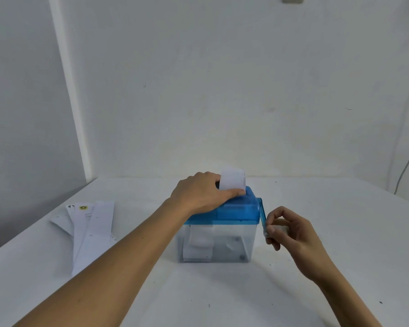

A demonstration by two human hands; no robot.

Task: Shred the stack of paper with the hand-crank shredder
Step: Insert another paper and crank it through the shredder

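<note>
A small hand-crank shredder [236, 210] with a blue lid and a clear bin stands at the middle of the white table. A white paper strip [233, 179] sticks upright out of the lid's slot. My left hand [202, 192] lies over the lid's left end, thumb stretched along the top at the foot of the strip. My right hand [293, 230] pinches the knob at the low end of the blue crank [262, 214] on the shredder's right side. White paper pieces [200, 244] hang inside the clear bin. A stack of long paper strips [90, 230] lies on the table to the left.
The white table [222, 291] runs back to a white wall. Its left edge drops off beyond the paper stack. A thin grey cable [408, 164] hangs down the wall at the far right.
</note>
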